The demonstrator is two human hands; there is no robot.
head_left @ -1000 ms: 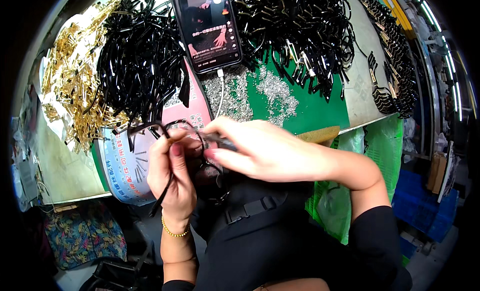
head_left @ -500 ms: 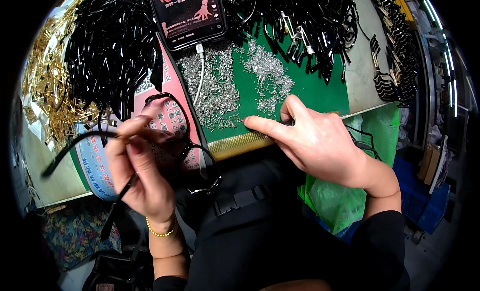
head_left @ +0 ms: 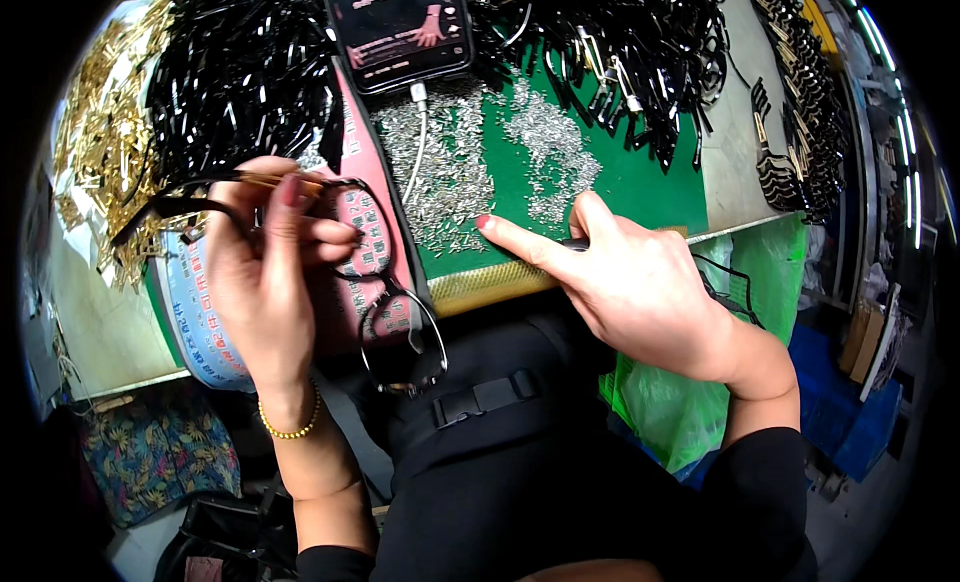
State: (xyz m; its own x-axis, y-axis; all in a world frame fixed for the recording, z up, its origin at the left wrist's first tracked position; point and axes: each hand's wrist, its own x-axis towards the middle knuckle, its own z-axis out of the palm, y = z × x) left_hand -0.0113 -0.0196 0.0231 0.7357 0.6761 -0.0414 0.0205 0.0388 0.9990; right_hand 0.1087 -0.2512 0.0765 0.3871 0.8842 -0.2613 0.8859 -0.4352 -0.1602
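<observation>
My left hand [head_left: 265, 282] grips a black, thin-rimmed glasses frame [head_left: 385, 292], lenses hanging toward 5 o'clock. My right hand [head_left: 640, 282] holds a dark tool, forefinger extended over glittering small silver screws [head_left: 450, 172] on the green worktop [head_left: 650, 182] at 12 o'clock.

The left hand [head_left: 265, 282] covers the middle of the glasses frame [head_left: 385, 312], so its grip on the bridge cannot be seen. The right hand [head_left: 640, 282] hides most of a dark tool [head_left: 574, 245]; only a short end shows, and its kind cannot be told. The phone [head_left: 400, 27] is cut off by the top edge. The silver bits [head_left: 450, 172] on the mat are too small to tell apart. The black piles [head_left: 240, 72] blur into one mass
</observation>
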